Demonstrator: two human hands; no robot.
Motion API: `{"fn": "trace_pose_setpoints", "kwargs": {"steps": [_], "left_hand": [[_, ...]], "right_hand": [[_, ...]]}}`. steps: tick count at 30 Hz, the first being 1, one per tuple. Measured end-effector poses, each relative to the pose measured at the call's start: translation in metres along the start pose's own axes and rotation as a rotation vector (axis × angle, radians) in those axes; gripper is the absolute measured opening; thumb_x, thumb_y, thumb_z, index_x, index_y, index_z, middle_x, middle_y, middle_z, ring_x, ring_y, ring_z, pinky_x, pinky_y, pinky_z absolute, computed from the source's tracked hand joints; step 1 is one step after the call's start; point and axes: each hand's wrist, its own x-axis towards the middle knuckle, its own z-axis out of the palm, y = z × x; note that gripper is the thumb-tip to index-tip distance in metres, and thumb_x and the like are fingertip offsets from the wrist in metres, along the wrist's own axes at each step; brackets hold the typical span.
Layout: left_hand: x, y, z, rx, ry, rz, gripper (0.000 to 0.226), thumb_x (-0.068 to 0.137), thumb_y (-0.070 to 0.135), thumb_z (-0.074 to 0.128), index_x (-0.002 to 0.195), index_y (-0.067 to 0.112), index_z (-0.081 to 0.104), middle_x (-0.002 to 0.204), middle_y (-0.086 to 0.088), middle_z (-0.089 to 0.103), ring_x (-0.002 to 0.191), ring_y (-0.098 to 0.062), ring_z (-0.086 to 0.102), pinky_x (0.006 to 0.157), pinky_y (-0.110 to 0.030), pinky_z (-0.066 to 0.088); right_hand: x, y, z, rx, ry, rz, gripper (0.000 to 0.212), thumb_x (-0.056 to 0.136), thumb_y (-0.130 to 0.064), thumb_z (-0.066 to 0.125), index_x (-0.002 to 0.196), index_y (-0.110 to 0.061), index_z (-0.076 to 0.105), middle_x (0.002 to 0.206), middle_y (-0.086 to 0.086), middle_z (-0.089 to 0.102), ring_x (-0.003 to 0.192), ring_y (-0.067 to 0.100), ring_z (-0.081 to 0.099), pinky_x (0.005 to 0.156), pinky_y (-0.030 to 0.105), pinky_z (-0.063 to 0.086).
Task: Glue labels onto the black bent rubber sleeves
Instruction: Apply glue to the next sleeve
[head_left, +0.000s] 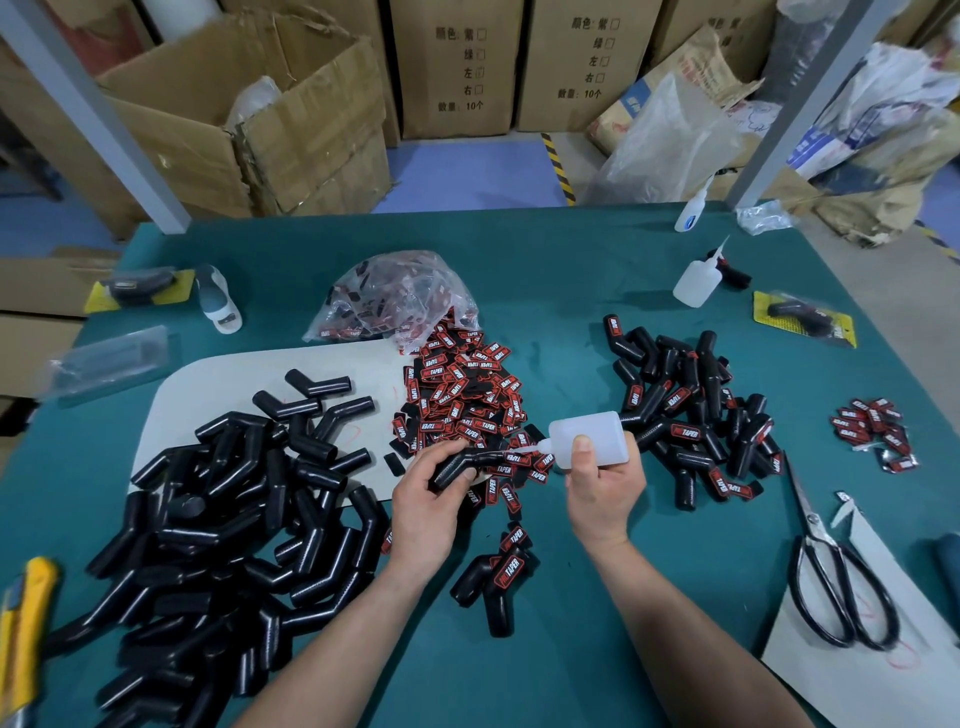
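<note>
Both forearms reach up from the bottom edge, which cuts them off at the elbows, and meet just in front of the heap of labels (462, 400) in the middle of the desk (571, 270). The left hand (423, 506) curls its fingers and thumb round one leg of a black bent sleeve (462, 465), holding it above the near edge of that heap. The right hand (602, 488) grips a translucent glue bottle (587, 436) with the thumb flat on its side; its other fingers are hidden behind the bottle. The nozzle points at the sleeve's free leg, though whether the tip touches the rubber is hard to tell. Left of the heap lies a pile of bare sleeves (218, 519); right of it, a pile of labelled sleeves (691, 415). The labels read "TAPER" in white, with smaller red letters before it too fine to read. Cartons (452, 67) far behind the heap carry Chinese print and "10"
</note>
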Motion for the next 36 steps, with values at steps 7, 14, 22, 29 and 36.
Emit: {"fn": "trace_pose_setpoints", "kwargs": {"steps": [7, 14, 22, 29, 36], "left_hand": [[-0.0007, 0.0016, -0.0004, 0.017, -0.006, 0.010, 0.043, 0.090, 0.002, 0.075, 0.108, 0.041, 0.072, 0.116, 0.023, 0.069, 0.116, 0.008, 0.059, 0.098, -0.004, 0.038], [-0.0005, 0.0016, -0.0004, 0.020, 0.003, 0.012, 0.042, 0.090, 0.002, 0.075, 0.108, 0.040, 0.072, 0.116, 0.025, 0.070, 0.117, 0.007, 0.060, 0.099, -0.005, 0.038], [-0.0014, 0.0016, -0.0015, 0.016, -0.003, 0.001, 0.039, 0.091, 0.003, 0.074, 0.111, 0.037, 0.072, 0.119, 0.022, 0.069, 0.119, 0.006, 0.059, 0.102, -0.007, 0.039], [-0.0016, 0.0021, -0.0004, 0.019, 0.010, 0.022, 0.042, 0.090, 0.001, 0.075, 0.109, 0.039, 0.072, 0.116, 0.023, 0.070, 0.117, 0.007, 0.060, 0.098, -0.003, 0.037], [0.0002, -0.0009, -0.0004, 0.025, 0.000, 0.007, 0.039, 0.091, 0.004, 0.075, 0.111, 0.038, 0.073, 0.118, 0.027, 0.067, 0.119, 0.004, 0.060, 0.105, -0.011, 0.041]], "right_hand": [[-0.0003, -0.0026, -0.0005, -0.005, -0.006, -0.014, 0.019, 0.077, -0.044, 0.063, 0.082, -0.027, 0.055, 0.069, -0.015, 0.065, 0.063, -0.005, 0.058, 0.058, 0.012, 0.045], [0.0001, -0.0058, -0.0011, 0.007, 0.001, -0.023, 0.019, 0.077, -0.042, 0.062, 0.081, -0.026, 0.054, 0.069, -0.017, 0.065, 0.063, -0.007, 0.057, 0.058, 0.009, 0.043], [-0.0018, -0.0071, -0.0001, 0.002, -0.001, -0.040, 0.018, 0.078, -0.042, 0.063, 0.081, -0.027, 0.054, 0.064, -0.012, 0.060, 0.063, -0.007, 0.058, 0.058, 0.008, 0.043], [-0.0012, -0.0038, -0.0010, -0.022, -0.002, -0.035, 0.018, 0.077, -0.044, 0.063, 0.081, -0.030, 0.054, 0.065, -0.014, 0.060, 0.063, -0.006, 0.056, 0.059, 0.013, 0.045], [-0.0007, -0.0047, -0.0008, -0.026, -0.001, -0.042, 0.017, 0.077, -0.044, 0.063, 0.081, -0.030, 0.054, 0.069, -0.015, 0.058, 0.063, -0.006, 0.057, 0.059, 0.011, 0.044]]}}
